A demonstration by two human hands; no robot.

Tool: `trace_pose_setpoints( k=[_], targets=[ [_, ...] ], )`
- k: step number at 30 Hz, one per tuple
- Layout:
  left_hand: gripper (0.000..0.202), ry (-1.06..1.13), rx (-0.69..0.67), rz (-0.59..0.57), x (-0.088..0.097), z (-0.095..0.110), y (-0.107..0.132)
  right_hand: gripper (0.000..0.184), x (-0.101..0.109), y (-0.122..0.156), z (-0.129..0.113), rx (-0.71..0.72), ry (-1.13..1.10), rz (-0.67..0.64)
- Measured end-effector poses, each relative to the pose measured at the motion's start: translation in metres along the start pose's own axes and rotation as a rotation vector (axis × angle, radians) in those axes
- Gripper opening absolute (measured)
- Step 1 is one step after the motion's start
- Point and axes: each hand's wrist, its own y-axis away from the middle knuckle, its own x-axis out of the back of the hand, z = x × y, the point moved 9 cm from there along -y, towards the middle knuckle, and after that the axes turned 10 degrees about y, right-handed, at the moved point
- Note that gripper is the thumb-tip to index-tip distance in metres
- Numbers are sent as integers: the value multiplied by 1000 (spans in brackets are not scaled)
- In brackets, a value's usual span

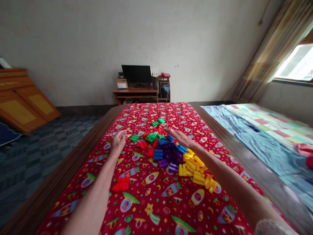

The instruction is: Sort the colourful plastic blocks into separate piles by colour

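A heap of plastic building blocks (171, 153) lies on a red patterned cloth (151, 202) that covers a wooden table. Green blocks (152, 136) sit at the far side, blue and purple ones in the middle, yellow blocks (195, 171) nearest me. My left hand (118, 141) rests on the cloth left of the heap, fingers curled loosely, nothing seen in it. My right hand (179, 137) lies flat with fingers stretched out, touching the far right side of the heap by the blue blocks. A lone red block (121, 184) lies beside my left forearm.
The table's wooden edge (73, 163) runs along the left and right. A bed with a checked cover (264, 130) stands to the right. A small desk with a monitor (137, 75) is against the far wall. Wooden panels (24, 104) lean at the left.
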Motion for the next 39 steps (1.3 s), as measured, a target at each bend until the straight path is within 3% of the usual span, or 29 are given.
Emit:
trace_pose_setpoints(
  k=[3,6,8,11,13,15,18,20,23,29,32,35,37,39],
  targets=[
    [28,-30,15,-50,0,9,-3,63,42,44,4,-69,192,115],
    [34,-80,-59,-163,-12,35,4,63,61,123,28,-144,343,75],
    [41,-178,-245,-317,-38,72,25,76,58,178,45,-174,420,44],
    [49,-313,-583,-555,-94,130,93,100,33,234,63,-192,547,-14],
    [55,-394,-752,-758,-135,153,152,103,16,242,66,-186,599,-17],
    [59,-443,-904,-915,-166,165,208,100,4,226,63,-152,593,8],
    [65,-478,-1050,-979,-185,167,257,94,-6,177,50,-6,490,65],
    [66,-501,-1094,-950,-184,163,264,88,-13,143,39,121,389,39],
    [62,-567,-1080,-886,-168,155,252,81,-28,100,25,246,230,-29],
    [59,-725,-969,-734,-115,141,219,76,-77,36,-19,386,119,-145],
    [60,-745,-919,-619,-85,133,201,70,-87,8,-50,471,99,-179],
    [60,-738,-807,-506,-51,114,176,56,-64,-14,-57,427,78,-104],
    [59,-708,-714,-474,-30,96,162,47,-30,-22,-35,293,95,57],
    [62,-664,-648,-481,-15,79,154,46,7,-21,6,83,150,256]
  ],
)
